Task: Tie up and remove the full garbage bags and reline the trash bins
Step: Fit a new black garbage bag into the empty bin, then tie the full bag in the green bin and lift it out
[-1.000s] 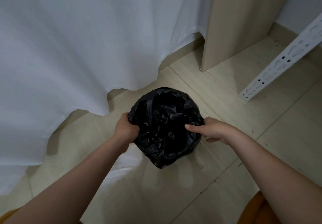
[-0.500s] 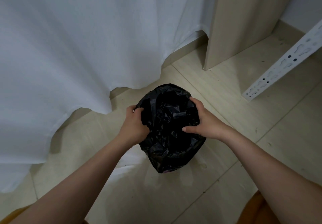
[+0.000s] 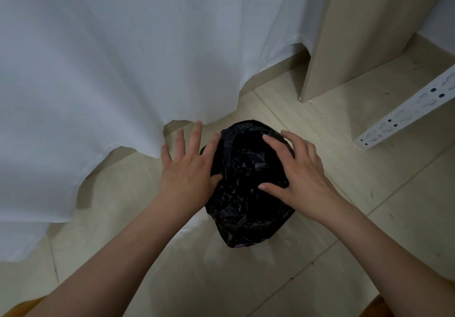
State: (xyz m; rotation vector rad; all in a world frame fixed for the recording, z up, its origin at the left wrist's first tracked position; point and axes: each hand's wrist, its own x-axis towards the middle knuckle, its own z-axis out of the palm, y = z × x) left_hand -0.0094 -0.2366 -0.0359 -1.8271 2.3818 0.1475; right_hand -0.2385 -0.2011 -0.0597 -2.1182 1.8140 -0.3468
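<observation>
A small trash bin lined with a crumpled black garbage bag stands on the tiled floor in the middle of the view; the plastic covers the whole bin. My left hand hovers at the bag's left rim with fingers spread, its thumb touching the plastic. My right hand is spread over the bag's right side, fingertips resting on the rim. Neither hand grips anything.
A white curtain hangs to the floor at the left and behind the bin. A beige wooden panel stands at the back right. A white perforated metal rail lies at the right. Bare floor tiles lie in front.
Both hands let go of the bag's rim and opened, fingers now spread flat over the bag's sides. The bin sits in the same spot.
</observation>
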